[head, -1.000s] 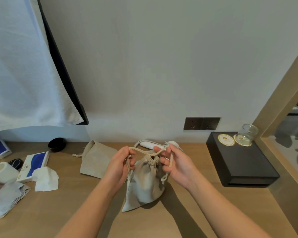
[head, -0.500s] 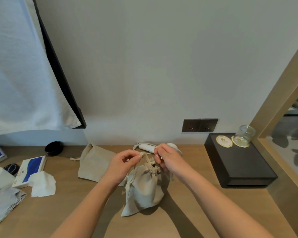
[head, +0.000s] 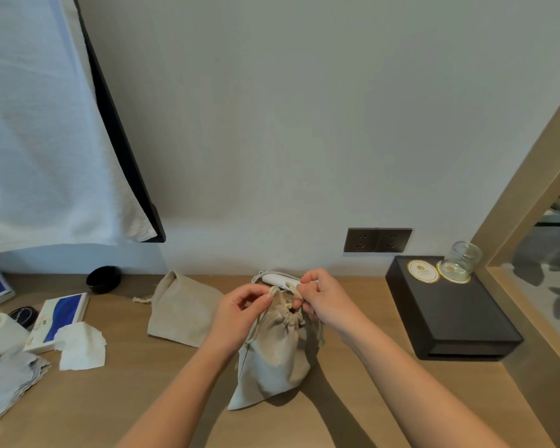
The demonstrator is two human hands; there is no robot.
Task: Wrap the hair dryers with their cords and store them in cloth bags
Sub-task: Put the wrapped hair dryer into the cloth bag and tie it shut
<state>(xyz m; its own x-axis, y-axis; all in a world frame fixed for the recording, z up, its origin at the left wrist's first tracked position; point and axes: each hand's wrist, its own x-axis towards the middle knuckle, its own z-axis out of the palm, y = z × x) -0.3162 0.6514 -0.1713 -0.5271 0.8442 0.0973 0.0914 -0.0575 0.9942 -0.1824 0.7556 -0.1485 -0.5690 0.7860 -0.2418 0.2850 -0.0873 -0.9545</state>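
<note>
Scanning from the lower left of the frame, we see a folded grey cloth [head: 8, 379], a white tissue [head: 83, 345] and a blue-and-white box [head: 60, 318] on the wooden counter [head: 143, 402]. Left of centre an empty cloth bag [head: 185, 310] lies flat. Our left hand [head: 240, 313] pinches the drawstring [head: 276, 293] between thumb and forefinger. Below it, at the centre, stands the filled bag [head: 274, 354], its neck gathered shut. Our right hand [head: 324, 300] pinches the same cord on the other side of the neck. Just behind both hands, a white hair dryer [head: 278, 280] lies by the wall. Far right, a glass [head: 462, 260] stands on a black box [head: 450, 318].
</note>
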